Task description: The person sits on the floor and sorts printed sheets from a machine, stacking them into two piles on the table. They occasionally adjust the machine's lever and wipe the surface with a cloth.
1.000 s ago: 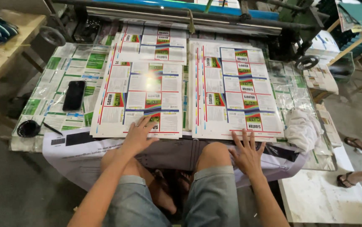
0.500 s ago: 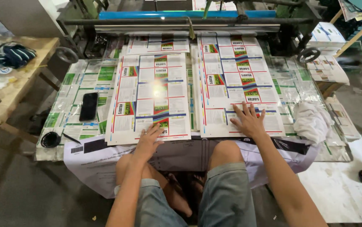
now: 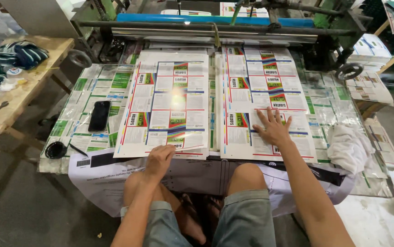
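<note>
Two printed sheets [image 3: 167,103] are spread side by side on the counter [image 3: 59,162]. The right sheet [image 3: 265,98] is pressed flat by the right hand [image 3: 272,128], fingers splayed. The left sheet's near edge is pinched by the left hand [image 3: 160,158]. Edges are best kept square.

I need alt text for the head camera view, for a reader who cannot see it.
A seated person lays the right hand flat on the right stack of printed sheets, while the left hand touches the near edge of the left stack of printed sheets. A black phone lies to the left.
</note>
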